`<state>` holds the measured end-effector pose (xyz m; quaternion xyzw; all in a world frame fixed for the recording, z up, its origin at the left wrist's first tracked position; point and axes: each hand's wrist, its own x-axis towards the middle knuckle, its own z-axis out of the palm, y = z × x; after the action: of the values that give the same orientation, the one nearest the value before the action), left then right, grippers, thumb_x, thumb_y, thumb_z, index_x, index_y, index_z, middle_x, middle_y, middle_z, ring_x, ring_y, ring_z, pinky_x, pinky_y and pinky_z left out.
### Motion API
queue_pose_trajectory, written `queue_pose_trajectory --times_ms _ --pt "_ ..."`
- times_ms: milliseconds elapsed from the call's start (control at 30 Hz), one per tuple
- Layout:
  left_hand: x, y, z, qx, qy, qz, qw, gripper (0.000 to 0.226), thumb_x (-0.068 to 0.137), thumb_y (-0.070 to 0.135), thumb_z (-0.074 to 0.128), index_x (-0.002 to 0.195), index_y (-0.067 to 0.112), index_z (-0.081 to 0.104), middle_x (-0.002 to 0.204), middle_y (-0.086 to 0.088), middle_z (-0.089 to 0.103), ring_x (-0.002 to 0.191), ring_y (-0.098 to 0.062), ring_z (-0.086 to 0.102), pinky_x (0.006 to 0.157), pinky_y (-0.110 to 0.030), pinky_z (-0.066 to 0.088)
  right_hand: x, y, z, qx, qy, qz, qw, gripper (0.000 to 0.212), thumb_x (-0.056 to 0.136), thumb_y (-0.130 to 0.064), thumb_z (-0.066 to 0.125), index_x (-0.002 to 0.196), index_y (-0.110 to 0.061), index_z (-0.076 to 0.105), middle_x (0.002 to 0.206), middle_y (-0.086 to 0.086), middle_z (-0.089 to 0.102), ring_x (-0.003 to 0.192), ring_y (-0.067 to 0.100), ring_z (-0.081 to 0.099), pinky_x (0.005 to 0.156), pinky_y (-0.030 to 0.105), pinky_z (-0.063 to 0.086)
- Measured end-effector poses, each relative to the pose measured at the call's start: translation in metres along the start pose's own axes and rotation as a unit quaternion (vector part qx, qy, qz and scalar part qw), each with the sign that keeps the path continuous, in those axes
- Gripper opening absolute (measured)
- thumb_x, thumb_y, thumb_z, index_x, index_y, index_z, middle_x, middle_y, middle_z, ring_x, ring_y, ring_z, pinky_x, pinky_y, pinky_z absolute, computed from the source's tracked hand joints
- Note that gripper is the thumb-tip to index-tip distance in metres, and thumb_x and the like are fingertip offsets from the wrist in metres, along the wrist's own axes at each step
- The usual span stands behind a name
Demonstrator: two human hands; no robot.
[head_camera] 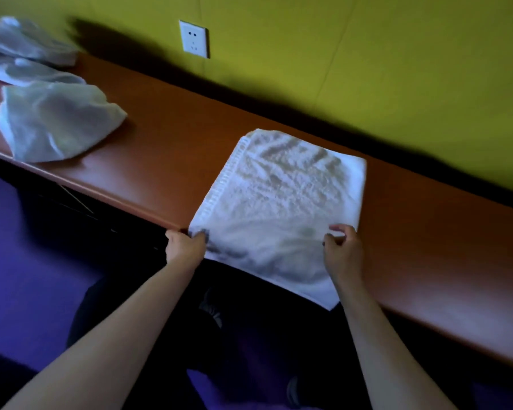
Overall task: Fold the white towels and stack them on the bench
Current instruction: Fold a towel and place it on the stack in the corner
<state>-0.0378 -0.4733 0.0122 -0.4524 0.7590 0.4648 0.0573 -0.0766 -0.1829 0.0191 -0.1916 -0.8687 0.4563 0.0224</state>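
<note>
White towel (279, 199) runs lengthwise from the desk (166, 161) front edge toward the wall; left hand (184, 247) pinches its near-left corner, right hand (342, 250) pinches its near-right edge.

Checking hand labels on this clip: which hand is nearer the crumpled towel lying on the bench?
Left. The left hand pinches the flat towel's near-left corner, on the crumpled towel's side. The right hand is at its right edge, farther off.
</note>
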Motion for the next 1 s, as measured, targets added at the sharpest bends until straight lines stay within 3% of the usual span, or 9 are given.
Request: queue_pose_trajectory --times_ms 100,167,333,467,567,667,767,867,1000 --pt "0.0 -0.002 -0.001 -0.011 -0.011 0.003 1.0 0.071 0.082 0.043 0.074 0.127 -0.004 0.046 0.122 -0.02 0.062 0.11 -0.041 0.061 0.093 -0.045 0.052 -0.035 0.021 -0.019 -0.002 0.083 0.034 0.996 0.015 0.085 -0.009 0.063 0.097 -0.014 0.056 0.077 -0.002 0.058 0.081 0.028 0.059 0.073 0.033 0.043" --pt "0.0 -0.009 -0.003 0.013 -0.025 0.025 0.999 0.068 0.077 0.052 0.074 0.118 0.001 0.055 0.109 -0.013 0.067 0.099 -0.037 0.065 0.085 -0.044 0.055 -0.053 0.037 -0.025 -0.02 0.097 0.075 0.992 0.016 0.085 -0.017 0.064 0.095 -0.014 0.051 0.087 0.007 0.06 0.085 0.031 0.06 0.074 0.036 0.044" --pt "-0.01 -0.011 -0.013 0.047 -0.036 0.079 0.995 0.059 0.085 0.061 0.067 0.099 0.005 0.061 0.094 -0.011 0.064 0.091 -0.035 0.064 0.074 -0.038 0.051 -0.078 0.051 -0.03 -0.056 0.061 0.146 0.986 0.03 0.089 -0.044 0.063 0.096 -0.016 0.054 0.101 0.011 0.06 0.089 0.033 0.061 0.081 0.04 0.052" --pt "-0.013 -0.009 -0.02 0.0 -0.039 0.086 0.996 0.059 0.081 0.062 0.07 0.107 0.009 0.064 0.097 -0.01 0.069 0.087 -0.032 0.068 0.077 -0.045 0.059 -0.078 0.047 -0.033 -0.027 0.025 0.154 0.987 0.023 0.092 -0.034 0.064 0.099 -0.014 0.055 0.107 0.01 0.06 0.086 0.027 0.056 0.08 0.035 0.047" --pt "-0.019 -0.008 -0.023 -0.087 -0.052 0.076 0.992 0.046 0.085 0.043 0.075 0.11 0.007 0.061 0.103 -0.011 0.067 0.084 -0.029 0.07 0.071 -0.044 0.062 -0.085 0.045 -0.037 -0.007 -0.007 0.144 0.99 0.015 0.098 -0.027 0.056 0.105 -0.014 0.052 0.102 0.008 0.061 0.093 0.031 0.059 0.08 0.035 0.046" --pt "-0.028 -0.008 -0.029 -0.163 -0.066 0.07 0.982 0.033 0.09 0.017 0.07 0.115 0.004 0.054 0.116 -0.016 0.062 0.087 -0.03 0.071 0.067 -0.039 0.062 -0.089 0.044 -0.048 0.041 0.034 0.113 0.992 0.013 0.101 -0.024 0.051 0.106 -0.014 0.047 0.1 0.01 0.059 0.096 0.033 0.059 0.081 0.037 0.044" --pt "-0.042 -0.011 -0.038 -0.193 -0.077 0.089 0.974 0.031 0.09 0.01 0.068 0.116 0.01 0.051 0.114 -0.017 0.06 0.077 -0.028 0.072 0.063 -0.036 0.061 -0.09 0.042 -0.064 0.098 0.085 0.077 0.989 0.013 0.099 -0.023 0.056 0.106 -0.014 0.048 0.096 0.009 0.06 0.093 0.036 0.06 0.08 0.04 0.047" --pt "-0.061 -0.015 -0.045 -0.226 -0.093 0.116 0.963 0.028 0.092 0.007 0.064 0.117 0.017 0.058 0.112 -0.015 0.062 0.066 -0.025 0.072 0.06 -0.033 0.06 -0.093 0.037 -0.08 0.169 0.099 0.058 0.979 0.012 0.097 -0.025 0.062 0.102 -0.027 0.051 0.092 0.004 0.062 0.083 0.032 0.065 0.074 0.05 0.058" --pt "-0.086 -0.017 -0.049 -0.228 -0.116 0.128 0.958 0.018 0.095 0.005 0.056 0.096 0.012 0.073 0.101 -0.014 0.071 0.061 -0.025 0.069 0.064 -0.034 0.06 -0.091 0.032 -0.095 0.247 0.111 0.039 0.962 0.01 0.096 -0.024 0.065 0.095 -0.033 0.06 0.091 0.003 0.068 0.073 0.018 0.062 0.06 0.034 0.055"
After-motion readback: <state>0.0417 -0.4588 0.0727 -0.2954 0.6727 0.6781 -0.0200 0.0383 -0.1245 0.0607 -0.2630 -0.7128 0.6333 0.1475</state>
